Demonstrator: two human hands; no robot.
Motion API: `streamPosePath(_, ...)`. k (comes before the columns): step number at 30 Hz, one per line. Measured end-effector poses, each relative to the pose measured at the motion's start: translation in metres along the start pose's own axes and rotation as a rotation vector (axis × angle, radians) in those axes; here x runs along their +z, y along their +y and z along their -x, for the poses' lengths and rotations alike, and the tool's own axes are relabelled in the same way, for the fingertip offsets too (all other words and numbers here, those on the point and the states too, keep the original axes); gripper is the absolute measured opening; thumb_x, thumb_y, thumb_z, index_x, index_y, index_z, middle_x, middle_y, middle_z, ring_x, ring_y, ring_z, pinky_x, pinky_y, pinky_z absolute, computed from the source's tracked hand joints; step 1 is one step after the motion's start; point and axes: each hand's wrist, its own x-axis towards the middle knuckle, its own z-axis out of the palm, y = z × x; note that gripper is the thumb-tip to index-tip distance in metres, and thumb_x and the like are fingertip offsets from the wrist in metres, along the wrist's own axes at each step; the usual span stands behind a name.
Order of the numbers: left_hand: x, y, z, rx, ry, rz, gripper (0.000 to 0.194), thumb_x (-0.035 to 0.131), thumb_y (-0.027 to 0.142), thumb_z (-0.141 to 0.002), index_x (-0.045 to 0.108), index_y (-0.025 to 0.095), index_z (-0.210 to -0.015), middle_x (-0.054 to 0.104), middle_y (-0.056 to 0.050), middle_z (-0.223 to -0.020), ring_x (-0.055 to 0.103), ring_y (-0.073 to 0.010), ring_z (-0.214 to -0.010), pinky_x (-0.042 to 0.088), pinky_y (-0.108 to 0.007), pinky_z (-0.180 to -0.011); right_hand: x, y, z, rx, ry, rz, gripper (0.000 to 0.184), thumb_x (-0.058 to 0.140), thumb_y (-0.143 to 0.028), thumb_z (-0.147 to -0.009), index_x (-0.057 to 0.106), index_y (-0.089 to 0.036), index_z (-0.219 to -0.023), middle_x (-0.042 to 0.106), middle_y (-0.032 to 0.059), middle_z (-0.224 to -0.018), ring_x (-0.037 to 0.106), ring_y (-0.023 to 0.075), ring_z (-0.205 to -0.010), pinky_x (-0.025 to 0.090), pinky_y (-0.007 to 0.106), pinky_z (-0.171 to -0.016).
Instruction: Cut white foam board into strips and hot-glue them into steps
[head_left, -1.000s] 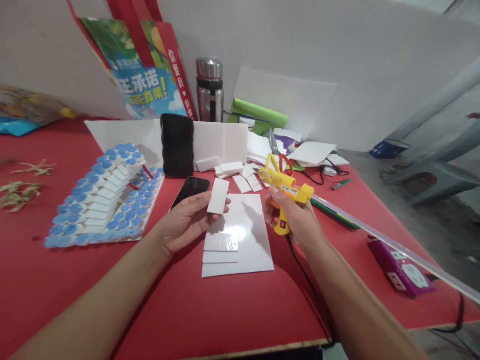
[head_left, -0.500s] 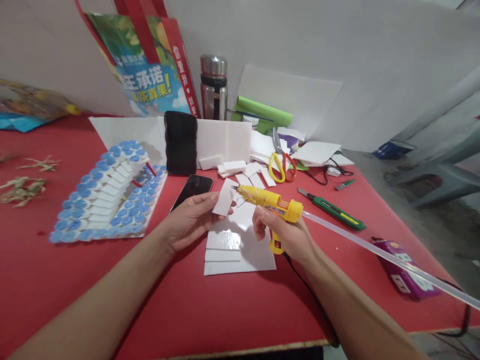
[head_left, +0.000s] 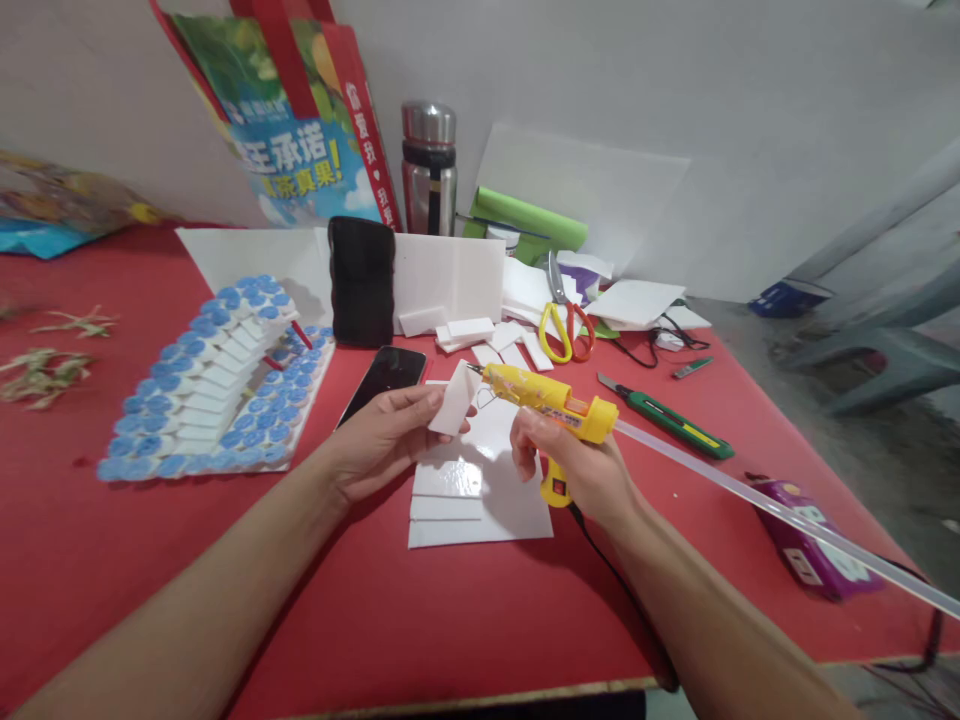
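Note:
Between thumb and fingers, my left hand [head_left: 390, 430] grips a small white rectangular piece [head_left: 452, 402], tilted up off the table. My right hand [head_left: 574, 455] is wrapped round a yellow hot glue gun [head_left: 551, 395], with a long clear glue stick [head_left: 750, 495] out of its back. The nozzle meets the piece's top right corner; whether glue is coming out is too small to tell. Below both hands lies a white board [head_left: 514, 510], with thin white strips [head_left: 448, 485] stacked at its left front.
A blue-and-white stepped model [head_left: 214, 390] stands left, beside a phone [head_left: 384, 378] and an upright black case [head_left: 362, 282]. Scissors [head_left: 559, 330] and white offcuts lie behind. Right are a green utility knife [head_left: 675, 425] and a purple power box [head_left: 814, 545]. A steel flask [head_left: 429, 175] stands at the wall.
My right hand has brought the glue gun leftward until its nozzle reaches the white piece. In my left hand the piece has turned and tilted. The utility knife has come into fuller view.

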Motion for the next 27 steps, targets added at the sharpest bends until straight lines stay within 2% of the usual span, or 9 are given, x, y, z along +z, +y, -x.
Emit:
streamPosePath(12,-0.0025,-0.0005,-0.0015,0.010,-0.004,0.005,0.038,0.092,0.037,-0.079,0.083,0.013,-0.106,0.082,-0.010,-0.100,0.075,-0.0168,-0.092,0.060,-0.023,-0.084,0.0010,-0.0001,-0.0004,0.006,-0.025,0.003,0.052,0.063,-0.065,-0.095,0.063,-0.022,-0.066,0.062,0.0007,-0.060,0.058,0.0154,-0.057,0.043,0.029,-0.053)
streamPosePath(17,-0.0004,0.0008,-0.0006,0.015,-0.008,0.009,0.041,0.094,0.037,-0.076,0.082,0.011,-0.106,0.082,-0.011,-0.099,0.075,-0.0170,-0.088,0.061,-0.024,-0.085,0.0028,-0.0010,-0.0002,0.010,-0.036,0.004,0.053,0.063,-0.065,-0.094,0.062,-0.022,-0.063,0.061,0.0009,-0.058,0.058,0.0151,-0.057,0.044,0.029,-0.052)
streamPosePath(27,-0.0038,0.0012,-0.0027,0.032,-0.013,0.019,0.033,0.091,0.036,-0.080,0.083,0.013,-0.103,0.080,-0.009,-0.096,0.074,-0.0153,-0.087,0.062,-0.021,-0.079,0.0076,-0.0030,-0.0003,0.021,-0.075,-0.020,0.053,0.065,-0.063,-0.094,0.063,-0.022,-0.060,0.061,0.0006,-0.055,0.059,0.0150,-0.054,0.047,0.030,-0.054)
